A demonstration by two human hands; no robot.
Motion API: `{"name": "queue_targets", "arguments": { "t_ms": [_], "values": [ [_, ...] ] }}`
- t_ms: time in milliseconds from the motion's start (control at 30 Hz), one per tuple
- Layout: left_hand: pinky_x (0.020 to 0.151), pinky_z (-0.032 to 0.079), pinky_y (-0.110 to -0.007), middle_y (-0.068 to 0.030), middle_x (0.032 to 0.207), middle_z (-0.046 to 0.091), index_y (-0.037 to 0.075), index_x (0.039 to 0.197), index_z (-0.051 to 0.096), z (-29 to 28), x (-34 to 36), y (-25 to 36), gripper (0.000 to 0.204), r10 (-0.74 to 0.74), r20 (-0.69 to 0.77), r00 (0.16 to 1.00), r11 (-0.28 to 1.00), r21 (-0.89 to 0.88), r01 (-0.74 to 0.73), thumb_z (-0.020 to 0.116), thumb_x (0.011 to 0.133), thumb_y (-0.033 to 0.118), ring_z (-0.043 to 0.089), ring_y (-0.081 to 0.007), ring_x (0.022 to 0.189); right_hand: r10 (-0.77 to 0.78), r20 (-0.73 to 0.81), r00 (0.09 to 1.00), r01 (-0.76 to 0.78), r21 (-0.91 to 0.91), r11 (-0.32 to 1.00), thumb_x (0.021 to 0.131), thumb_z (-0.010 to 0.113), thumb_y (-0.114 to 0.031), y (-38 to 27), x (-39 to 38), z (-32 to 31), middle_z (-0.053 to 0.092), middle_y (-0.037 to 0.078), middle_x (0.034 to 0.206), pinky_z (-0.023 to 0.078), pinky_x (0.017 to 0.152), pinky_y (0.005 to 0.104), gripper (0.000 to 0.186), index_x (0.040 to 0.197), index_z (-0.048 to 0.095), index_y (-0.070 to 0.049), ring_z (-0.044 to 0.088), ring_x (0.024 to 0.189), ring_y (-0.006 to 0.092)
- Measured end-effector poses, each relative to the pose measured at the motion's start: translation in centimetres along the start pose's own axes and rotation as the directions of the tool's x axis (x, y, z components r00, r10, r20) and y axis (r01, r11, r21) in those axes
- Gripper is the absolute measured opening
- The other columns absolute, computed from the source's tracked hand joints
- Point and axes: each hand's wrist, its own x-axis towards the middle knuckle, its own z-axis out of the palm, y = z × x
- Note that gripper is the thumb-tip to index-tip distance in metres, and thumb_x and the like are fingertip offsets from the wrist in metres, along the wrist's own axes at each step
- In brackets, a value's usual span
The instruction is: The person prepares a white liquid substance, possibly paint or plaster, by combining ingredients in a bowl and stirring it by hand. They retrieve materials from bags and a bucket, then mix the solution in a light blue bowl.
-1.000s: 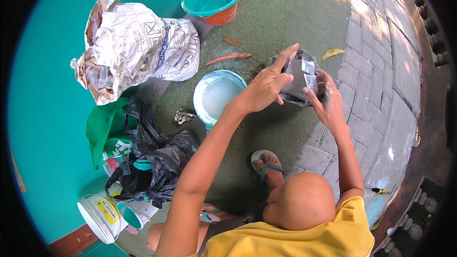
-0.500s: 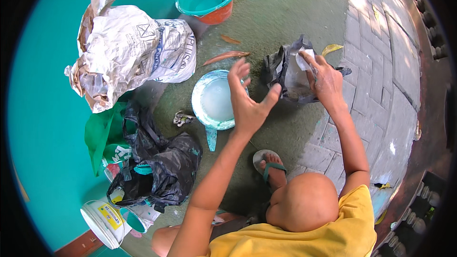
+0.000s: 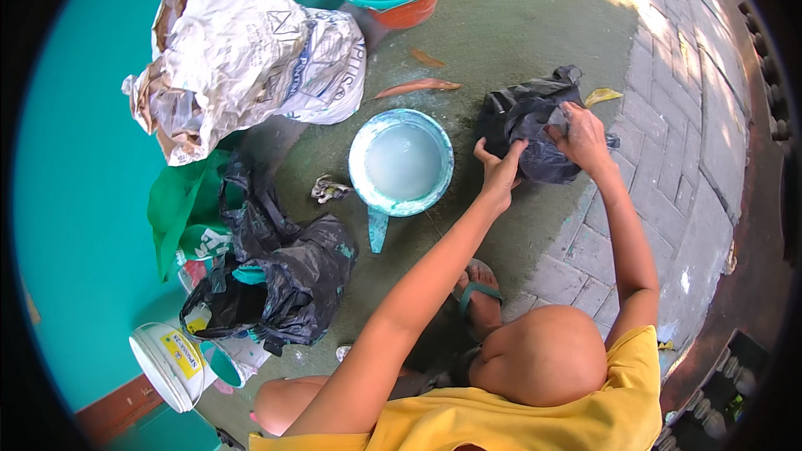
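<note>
A crumpled black plastic bag (image 3: 518, 108) sits on the mossy concrete right of centre. My left hand (image 3: 501, 163) pinches its lower left edge, thumb up. My right hand (image 3: 583, 138) grips the bag's right part with curled fingers, a bit of pale material showing among them; what else lies inside is hidden. Just left of my hands stands a light-blue dipper (image 3: 399, 163) of milky liquid, its handle pointing toward me, beside a small crumpled scrap (image 3: 328, 190).
Against the turquoise wall (image 3: 75, 200) lie a large crumpled paper sack (image 3: 238, 58), a green bag (image 3: 171, 200), a paint-smeared black bag (image 3: 309, 276) and white pails (image 3: 167, 367). A turquoise-and-orange basin (image 3: 393, 4) stands behind. Grey pavers (image 3: 643, 217) border the right, with dry leaves (image 3: 418, 88) nearby.
My left hand has lowered and closed on the bag's lower edge. The black plastic now covers the greyish, shiny contents that showed earlier. My right hand has shifted slightly.
</note>
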Motion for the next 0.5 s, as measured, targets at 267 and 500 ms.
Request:
{"name": "queue_targets", "arguments": {
  "t_ms": [267, 500],
  "values": [
    [0.093, 0.037, -0.041, -0.0156, 0.123, 0.039, 0.012, 0.126, 0.040, -1.0, 2.5, -1.6, 0.063, 0.122, -0.067, 0.990, 0.970, 0.221, -0.104, 0.064, 0.078, 0.044, 0.043, -0.0284, 0.112, 0.149, 0.123, 0.981, -0.171, 0.200, 0.965, 0.060, 0.076, -0.016, 1.0, -0.3, -1.1, 0.066, 0.020, 0.102, 0.050, 0.078, 0.0397, 0.066, 0.122, 0.057, -0.006, 0.063, 0.091, 0.0371],
    [0.073, 0.041, -0.031, 0.0014, 0.090, 0.059, 0.012, 0.096, 0.059, -0.6, 2.0, -2.5, 0.019, 0.152, 0.021, 0.988, 0.965, 0.213, -0.153, 0.064, 0.078, 0.017, 0.054, -0.0094, 0.084, 0.241, 0.039, 0.970, -0.241, -0.019, 0.970, 0.068, 0.077, -0.022, 0.5, 0.4, 1.1, 0.066, 0.021, 0.098, 0.050, 0.076, 0.0435, 0.069, 0.130, 0.050, -0.008, 0.062, 0.092, 0.0388]
  ]
}}
